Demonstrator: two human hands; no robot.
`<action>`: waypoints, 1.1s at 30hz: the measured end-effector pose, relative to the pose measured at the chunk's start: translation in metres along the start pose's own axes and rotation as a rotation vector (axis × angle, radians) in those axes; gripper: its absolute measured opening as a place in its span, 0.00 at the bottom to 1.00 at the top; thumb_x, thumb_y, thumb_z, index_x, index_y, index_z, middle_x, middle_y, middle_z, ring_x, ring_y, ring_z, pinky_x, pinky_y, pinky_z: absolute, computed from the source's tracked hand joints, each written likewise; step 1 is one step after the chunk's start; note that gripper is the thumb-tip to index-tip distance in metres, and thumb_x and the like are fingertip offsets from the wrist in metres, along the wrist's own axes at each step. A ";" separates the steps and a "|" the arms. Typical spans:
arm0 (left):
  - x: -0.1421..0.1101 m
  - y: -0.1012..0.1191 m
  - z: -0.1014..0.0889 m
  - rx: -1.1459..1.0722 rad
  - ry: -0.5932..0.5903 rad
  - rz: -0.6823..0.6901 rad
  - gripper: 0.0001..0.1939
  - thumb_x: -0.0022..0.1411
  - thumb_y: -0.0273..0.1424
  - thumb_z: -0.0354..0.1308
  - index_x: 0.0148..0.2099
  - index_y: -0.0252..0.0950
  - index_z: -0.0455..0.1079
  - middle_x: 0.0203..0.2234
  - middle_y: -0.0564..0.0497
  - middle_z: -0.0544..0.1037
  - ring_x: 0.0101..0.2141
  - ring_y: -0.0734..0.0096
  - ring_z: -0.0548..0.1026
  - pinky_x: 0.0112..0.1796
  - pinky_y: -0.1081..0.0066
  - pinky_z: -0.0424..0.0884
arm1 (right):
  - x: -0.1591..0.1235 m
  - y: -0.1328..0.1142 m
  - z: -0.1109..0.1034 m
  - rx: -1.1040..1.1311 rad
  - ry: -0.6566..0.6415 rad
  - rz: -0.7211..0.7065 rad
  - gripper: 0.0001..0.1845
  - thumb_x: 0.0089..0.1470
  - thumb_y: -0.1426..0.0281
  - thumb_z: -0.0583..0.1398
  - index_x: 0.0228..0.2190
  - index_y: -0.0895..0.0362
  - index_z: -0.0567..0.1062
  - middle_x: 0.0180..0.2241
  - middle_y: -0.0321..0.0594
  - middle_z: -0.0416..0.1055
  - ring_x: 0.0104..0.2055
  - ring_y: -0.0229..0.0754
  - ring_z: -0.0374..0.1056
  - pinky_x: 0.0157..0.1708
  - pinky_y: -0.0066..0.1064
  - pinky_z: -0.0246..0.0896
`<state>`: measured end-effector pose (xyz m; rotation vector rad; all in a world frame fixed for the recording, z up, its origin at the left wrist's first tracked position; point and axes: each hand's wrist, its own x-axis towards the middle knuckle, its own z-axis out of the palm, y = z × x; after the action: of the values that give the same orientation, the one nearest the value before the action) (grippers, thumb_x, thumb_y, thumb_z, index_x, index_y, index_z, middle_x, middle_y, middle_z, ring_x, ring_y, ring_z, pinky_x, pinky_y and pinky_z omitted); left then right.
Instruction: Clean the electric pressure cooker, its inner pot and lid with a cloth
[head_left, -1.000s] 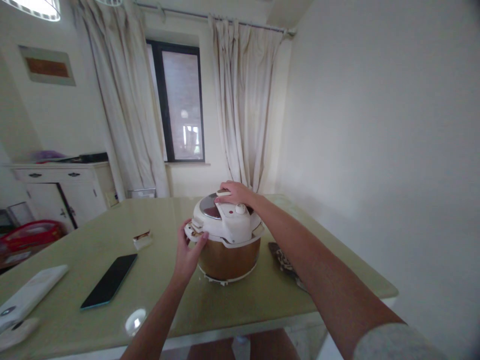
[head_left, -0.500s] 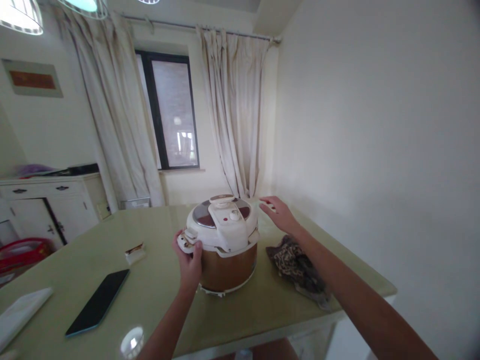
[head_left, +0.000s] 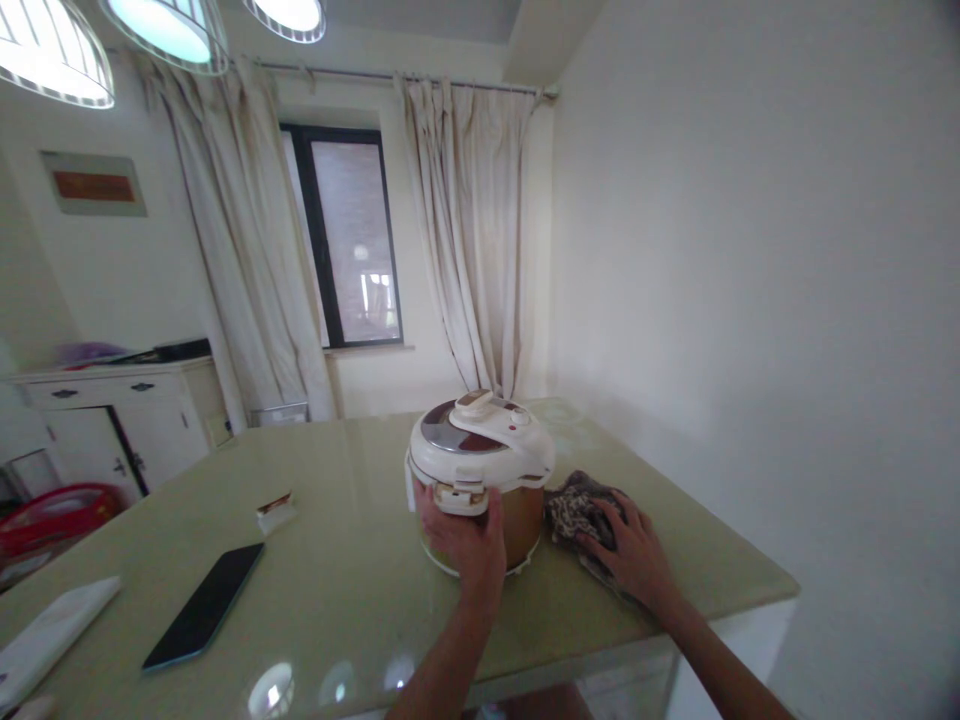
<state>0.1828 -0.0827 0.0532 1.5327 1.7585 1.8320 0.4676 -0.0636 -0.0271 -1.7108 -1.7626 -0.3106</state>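
A white and brown electric pressure cooker [head_left: 487, 440] stands upright on the green tabletop [head_left: 360, 600], its lid on. My left hand [head_left: 465, 530] is wrapped round the cooker's side handle, which faces me. To the right of the cooker lies a crumpled dark patterned cloth [head_left: 574, 505]. My right hand [head_left: 630, 550] rests on that cloth with its fingers bent over it. The cooker's far side is hidden from me.
A dark phone [head_left: 204, 607] and a white flat object [head_left: 56, 640] lie on the left of the table. Farther back sits a small white box-like piece [head_left: 276, 510]. A wall [head_left: 750, 300] runs along the right side. Curtains [head_left: 465, 230] hang behind.
The cooker has turned so its handle now faces me, and it sits farther right in view. My left hand moved with the handle. My right hand came down from beside the lid onto the cloth.
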 end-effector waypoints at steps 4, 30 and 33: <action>-0.022 -0.007 0.000 0.073 -0.020 0.253 0.56 0.60 0.49 0.67 0.76 0.38 0.35 0.75 0.28 0.42 0.75 0.38 0.42 0.70 0.37 0.47 | 0.008 -0.009 0.005 -0.125 0.066 0.091 0.23 0.62 0.55 0.59 0.54 0.51 0.79 0.62 0.53 0.68 0.61 0.64 0.66 0.56 0.55 0.67; 0.065 -0.109 -0.048 -0.404 -0.517 -0.041 0.71 0.45 0.48 0.76 0.79 0.45 0.34 0.75 0.35 0.51 0.71 0.41 0.58 0.66 0.44 0.63 | 0.080 -0.128 -0.059 0.916 0.215 0.028 0.39 0.51 0.50 0.71 0.59 0.53 0.71 0.61 0.51 0.69 0.63 0.57 0.66 0.64 0.53 0.64; 0.061 -0.109 -0.049 -0.401 -0.536 -0.068 0.70 0.46 0.48 0.76 0.79 0.46 0.35 0.75 0.35 0.53 0.70 0.41 0.61 0.63 0.46 0.70 | 0.069 -0.131 -0.044 0.975 0.218 0.120 0.44 0.53 0.49 0.70 0.64 0.52 0.66 0.66 0.52 0.63 0.68 0.58 0.61 0.62 0.52 0.66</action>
<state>0.0647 -0.0385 0.0076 1.5743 1.1098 1.4400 0.3594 -0.0497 0.0820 -1.0054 -1.2929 0.3628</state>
